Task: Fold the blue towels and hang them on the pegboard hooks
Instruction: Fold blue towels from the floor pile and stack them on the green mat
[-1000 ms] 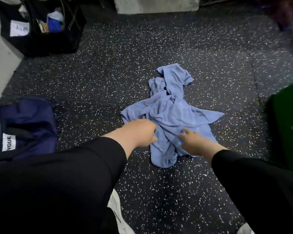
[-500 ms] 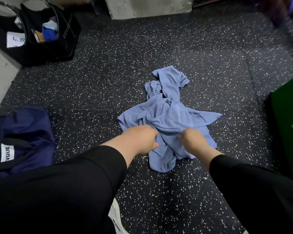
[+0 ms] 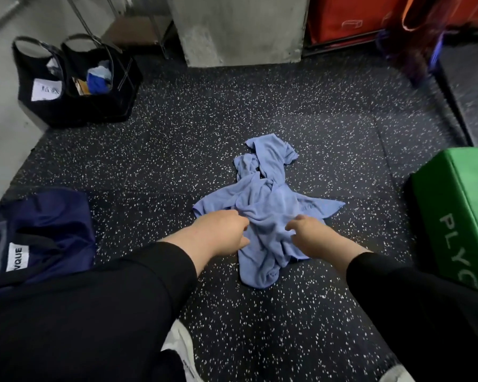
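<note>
— What lies at the left?
— A navy bag (image 3: 47,230) on the speckled floor (image 3: 177,161), black bags (image 3: 75,84) behind.
— And the hands?
— The left hand (image 3: 218,234) and right hand (image 3: 312,237) each pinch the crumpled blue towels (image 3: 265,205) mid-floor, fingers curled into cloth.
— Farther right?
— A green box (image 3: 458,210).

The right hand (image 3: 312,235), flat on the blue towel (image 3: 268,205) a second ago with fingers extended, is now curled into the cloth and is gripping a bunch of it. The left hand (image 3: 221,232) is shifted slightly. The view is tilted up, so a grey block (image 3: 240,28) and red bins (image 3: 342,17) are revealed.
</note>
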{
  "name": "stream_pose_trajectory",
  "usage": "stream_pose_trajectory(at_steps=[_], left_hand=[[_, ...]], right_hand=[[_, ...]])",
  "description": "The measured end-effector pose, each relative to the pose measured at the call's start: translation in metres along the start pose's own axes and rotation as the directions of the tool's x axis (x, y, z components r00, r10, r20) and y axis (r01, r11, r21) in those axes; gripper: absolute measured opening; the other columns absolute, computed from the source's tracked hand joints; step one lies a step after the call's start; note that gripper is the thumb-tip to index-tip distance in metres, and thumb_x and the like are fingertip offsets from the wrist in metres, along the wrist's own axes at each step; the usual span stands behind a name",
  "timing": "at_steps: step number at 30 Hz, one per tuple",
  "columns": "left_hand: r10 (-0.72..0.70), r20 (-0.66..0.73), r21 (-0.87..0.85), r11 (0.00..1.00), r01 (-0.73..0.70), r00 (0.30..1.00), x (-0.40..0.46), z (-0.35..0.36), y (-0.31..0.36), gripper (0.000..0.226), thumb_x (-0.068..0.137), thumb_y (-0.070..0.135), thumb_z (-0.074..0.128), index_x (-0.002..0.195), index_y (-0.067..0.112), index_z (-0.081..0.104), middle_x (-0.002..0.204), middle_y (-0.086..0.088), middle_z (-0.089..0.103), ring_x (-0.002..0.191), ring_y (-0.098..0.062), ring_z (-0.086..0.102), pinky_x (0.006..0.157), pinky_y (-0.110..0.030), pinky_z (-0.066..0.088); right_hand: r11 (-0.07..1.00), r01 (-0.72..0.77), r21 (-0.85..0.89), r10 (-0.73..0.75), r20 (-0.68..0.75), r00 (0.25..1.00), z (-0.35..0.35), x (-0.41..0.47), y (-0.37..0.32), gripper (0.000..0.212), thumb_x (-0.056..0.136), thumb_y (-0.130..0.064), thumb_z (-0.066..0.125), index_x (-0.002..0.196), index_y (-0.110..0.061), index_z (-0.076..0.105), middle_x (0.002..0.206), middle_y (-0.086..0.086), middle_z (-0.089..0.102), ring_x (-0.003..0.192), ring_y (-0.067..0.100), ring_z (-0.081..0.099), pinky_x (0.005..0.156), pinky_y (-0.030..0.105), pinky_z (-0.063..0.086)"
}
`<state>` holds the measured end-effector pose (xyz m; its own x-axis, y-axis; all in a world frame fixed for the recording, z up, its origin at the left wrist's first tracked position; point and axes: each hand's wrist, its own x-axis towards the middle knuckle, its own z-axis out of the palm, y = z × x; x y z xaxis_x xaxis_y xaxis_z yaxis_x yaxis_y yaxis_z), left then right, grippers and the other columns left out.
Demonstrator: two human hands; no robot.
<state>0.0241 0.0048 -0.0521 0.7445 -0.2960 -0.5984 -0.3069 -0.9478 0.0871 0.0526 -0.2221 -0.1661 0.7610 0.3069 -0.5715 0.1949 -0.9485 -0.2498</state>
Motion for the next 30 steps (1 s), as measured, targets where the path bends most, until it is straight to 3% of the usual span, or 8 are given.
stream_pose_trajectory(at_steps=[5, 7, 10, 15, 19, 23, 25, 30], left_hand=[[-0.012, 0.075, -0.013, 1.000, 0.013, 0.997, 0.017, 0.005, -0.003, 0.038, 0.101, 0.041, 0.052, 0.128, 0.015, 0.059, 0.128, -0.010, 0.058, 0.114, -0.030, 0.058, 0.083, -0.035, 0.044], [-0.023, 0.083, -0.049, 0.998, 0.027, 0.996, 0.025, 0.005, -0.005, 0.037, 0.101, 0.039, 0.052, 0.128, 0.014, 0.060, 0.127, -0.010, 0.058, 0.113, -0.030, 0.059, 0.090, -0.037, 0.049], [-0.027, 0.089, -0.075, 0.997, 0.034, 0.996, 0.032, 0.007, -0.010, 0.037, 0.101, 0.039, 0.052, 0.127, 0.013, 0.060, 0.125, -0.010, 0.060, 0.111, -0.030, 0.059, 0.096, -0.044, 0.051], [-0.040, 0.109, -0.053, 0.998, 0.046, 0.993, 0.032, 0.010, -0.016, 0.040, 0.101, 0.040, 0.053, 0.130, 0.014, 0.059, 0.127, -0.010, 0.061, 0.113, -0.030, 0.059, 0.093, -0.041, 0.050], [-0.040, 0.107, -0.042, 0.998, 0.045, 0.993, 0.021, -0.004, -0.008, 0.041, 0.102, 0.040, 0.051, 0.134, 0.016, 0.057, 0.133, -0.008, 0.059, 0.118, -0.029, 0.057, 0.090, -0.037, 0.048], [-0.048, 0.013, -0.114, 0.992, 0.049, 0.999, 0.000, -0.031, 0.003, 0.039, 0.102, 0.041, 0.051, 0.131, 0.018, 0.058, 0.122, -0.004, 0.065, 0.111, -0.025, 0.060, 0.076, -0.031, 0.041], [-0.069, -0.066, -0.195, 0.979, 0.055, 0.995, -0.017, -0.045, 0.007, 0.040, 0.101, 0.045, 0.053, 0.129, 0.018, 0.059, 0.119, -0.005, 0.066, 0.107, -0.025, 0.062, 0.082, -0.034, 0.049], [-0.120, -0.197, -0.541, 0.841, -0.005, 0.973, -0.066, -0.080, 0.025, 0.044, 0.098, 0.048, 0.058, 0.134, 0.023, 0.059, 0.133, 0.002, 0.064, 0.117, -0.020, 0.060, 0.099, -0.037, 0.049]], right_hand=[[0.989, -0.003, -0.148, 0.022, 0.126, 0.992, 0.037, 0.006, -0.002, 0.051, 0.099, -0.026, 0.050, 0.149, -0.033, 0.040, 0.166, 0.003, 0.012, 0.148, 0.033, 0.020, 0.110, 0.056, 0.033], [0.984, -0.005, -0.180, 0.033, 0.152, 0.988, 0.048, 0.018, -0.005, 0.047, 0.099, -0.023, 0.049, 0.145, -0.027, 0.043, 0.165, 0.003, 0.010, 0.148, 0.034, 0.019, 0.108, 0.062, 0.033], [0.991, -0.023, -0.135, 0.039, 0.121, 0.992, 0.055, 0.035, -0.012, 0.043, 0.100, -0.018, 0.043, 0.143, -0.016, 0.044, 0.156, 0.005, 0.028, 0.141, 0.033, 0.030, 0.100, 0.060, 0.038], [0.998, -0.042, -0.036, 0.045, 0.091, 0.995, 0.042, 0.049, -0.020, 0.040, 0.088, -0.009, 0.063, 0.126, -0.017, 0.058, 0.128, 0.005, 0.058, 0.119, 0.028, 0.057, 0.080, 0.037, 0.045], [0.970, -0.058, 0.237, 0.111, -0.218, 0.970, 0.002, 0.028, -0.027, 0.014, 0.087, -0.010, 0.057, 0.085, -0.009, 0.071, 0.088, 0.013, 0.072, 0.085, 0.033, 0.065, 0.061, 0.030, 0.041], [0.742, 0.013, 0.670, 0.277, -0.324, 0.905, -0.071, -0.008, -0.044, 0.022, 0.082, -0.004, 0.057, 0.075, -0.019, 0.071, 0.067, 0.000, 0.067, 0.062, 0.019, 0.059, 0.053, 0.023, 0.042], [0.570, 0.110, 0.815, 0.304, -0.333, 0.892, -0.108, -0.031, -0.054, 0.023, 0.086, 0.001, 0.053, 0.081, -0.014, 0.070, 0.069, 0.007, 0.066, 0.064, 0.024, 0.058, 0.057, 0.030, 0.049], [0.216, 0.303, 0.928, 0.303, -0.359, 0.883, -0.187, -0.112, -0.088, 0.024, 0.097, 0.005, 0.047, 0.091, -0.008, 0.067, 0.072, 0.007, 0.061, 0.059, 0.016, 0.056, 0.049, 0.027, 0.049]])
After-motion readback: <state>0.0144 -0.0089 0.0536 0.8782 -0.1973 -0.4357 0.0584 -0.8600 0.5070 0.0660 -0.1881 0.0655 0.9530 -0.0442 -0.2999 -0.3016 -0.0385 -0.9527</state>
